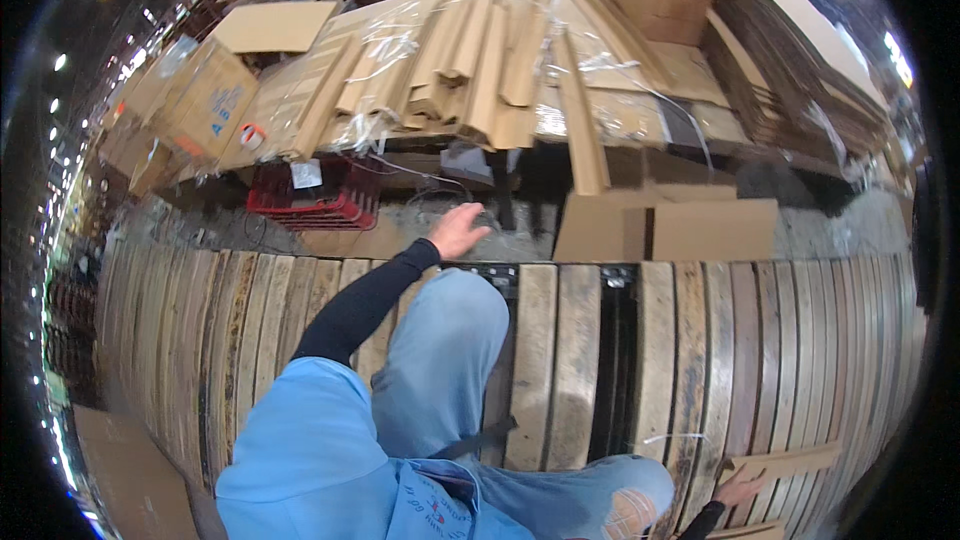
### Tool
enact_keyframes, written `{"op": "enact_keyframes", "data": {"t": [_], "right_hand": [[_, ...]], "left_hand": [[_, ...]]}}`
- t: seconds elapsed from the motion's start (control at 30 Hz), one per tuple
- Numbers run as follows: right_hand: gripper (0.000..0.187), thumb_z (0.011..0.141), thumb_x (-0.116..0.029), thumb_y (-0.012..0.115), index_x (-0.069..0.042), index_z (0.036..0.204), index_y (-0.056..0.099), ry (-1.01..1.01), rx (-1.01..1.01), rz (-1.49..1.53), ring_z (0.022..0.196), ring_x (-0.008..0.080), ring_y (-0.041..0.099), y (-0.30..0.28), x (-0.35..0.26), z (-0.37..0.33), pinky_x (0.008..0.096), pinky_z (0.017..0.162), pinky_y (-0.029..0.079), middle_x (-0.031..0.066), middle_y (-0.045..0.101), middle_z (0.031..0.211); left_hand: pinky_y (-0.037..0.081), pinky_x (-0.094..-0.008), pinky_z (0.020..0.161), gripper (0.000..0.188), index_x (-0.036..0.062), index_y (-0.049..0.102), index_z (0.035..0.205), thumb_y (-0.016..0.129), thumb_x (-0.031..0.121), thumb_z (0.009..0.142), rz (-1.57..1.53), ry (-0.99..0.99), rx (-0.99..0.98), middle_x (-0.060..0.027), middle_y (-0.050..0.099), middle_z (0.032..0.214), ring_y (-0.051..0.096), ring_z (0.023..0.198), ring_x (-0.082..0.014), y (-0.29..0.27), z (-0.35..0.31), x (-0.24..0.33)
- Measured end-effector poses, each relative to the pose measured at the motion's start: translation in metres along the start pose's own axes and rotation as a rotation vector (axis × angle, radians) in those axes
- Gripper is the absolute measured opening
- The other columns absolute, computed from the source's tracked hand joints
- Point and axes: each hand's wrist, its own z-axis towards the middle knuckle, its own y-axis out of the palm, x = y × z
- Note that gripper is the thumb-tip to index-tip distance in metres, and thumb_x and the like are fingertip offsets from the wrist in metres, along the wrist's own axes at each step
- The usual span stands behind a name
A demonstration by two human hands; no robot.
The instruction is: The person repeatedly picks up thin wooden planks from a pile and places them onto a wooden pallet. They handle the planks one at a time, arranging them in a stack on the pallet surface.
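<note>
My left hand (460,232) reaches forward past my bent knee, fingers stretched out and nothing in them. It hovers by the far edge of the wooden slats, near a red plastic crate (318,202) to its left. Low on the right, my right hand (740,486) has its fingers spread beside a pale tan strip (790,460) that lies across the slats. Whether the fingertips touch that strip, I cannot tell. Thin white strapping (675,437) sits a little to the left of this hand.
Wooden slats (555,370) run beneath me, with a dark gap (615,370) among them. Ahead, several long folded cardboard strips (487,70) lie on a cardboard-covered surface. Cardboard flaps (715,230) stand beyond the slats. Cardboard boxes (205,100) and stacked sheets (745,70) flank the sides.
</note>
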Motion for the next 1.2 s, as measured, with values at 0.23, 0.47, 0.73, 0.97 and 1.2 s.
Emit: {"op": "enact_keyframes", "data": {"t": [0.23,0.47,0.73,0.97,1.2], "right_hand": [[0.06,0.094,-0.021,0.066,0.004,0.145,0.044,-0.376,-0.146,0.188,0.133,0.0403,0.044,-0.023,-0.278,0.093,0.0462,0.113,0.035,0.0262,0.05,0.141],[0.065,0.079,-0.005,0.075,-0.002,0.139,0.049,-0.74,-0.214,0.271,0.129,0.0425,0.047,-0.052,-0.52,0.041,0.0483,0.112,0.036,0.0241,0.053,0.135],[0.062,0.077,-0.009,0.077,-0.004,0.133,0.051,-0.989,-0.557,0.336,0.126,0.043,0.049,-0.135,-0.624,-0.074,0.0492,0.108,0.041,0.0229,0.05,0.134],[0.047,0.081,-0.017,0.075,0.0,0.123,0.06,-0.786,-0.95,0.195,0.102,0.0337,0.065,-0.151,-0.586,-0.078,0.0425,0.089,0.054,0.0196,0.063,0.112],[0.045,0.086,-0.014,0.073,0.002,0.126,0.059,-0.629,-1.141,0.523,0.097,0.0227,0.067,-0.158,-0.639,-0.094,0.0345,0.087,0.055,0.0157,0.066,0.115]], "left_hand": [[0.041,-0.051,0.107,0.052,-0.0018,0.06,0.117,0.078,0.027,0.078,0.216,-0.032,0.702,-0.026,0.05,0.142,0.05,0.127,-0.0439,-0.127,0.004,-0.141],[0.034,-0.0596,0.111,0.076,0.0098,0.054,0.135,0.084,0.04,0.072,0.551,-0.523,0.693,-0.0269,0.035,0.152,0.036,0.14,-0.0435,-0.265,0.011,-0.324],[0.056,-0.0507,0.089,0.06,0.0111,0.055,0.13,0.079,0.031,0.078,0.433,-0.72,0.348,-0.0217,0.062,0.123,0.064,0.112,-0.0399,-0.284,0.09,-0.412],[0.057,-0.048,0.09,0.048,0.0063,0.06,0.119,0.078,0.023,0.078,0.272,-0.651,0.351,-0.0236,0.069,0.111,0.068,0.106,-0.0393,-0.28,0.084,-0.413],[0.057,-0.0434,0.089,0.063,0.0013,0.056,0.124,0.086,0.02,0.072,-0.083,-0.475,0.351,-0.0164,0.073,0.108,0.071,0.101,-0.0339,-0.324,-0.015,-0.419]]}}
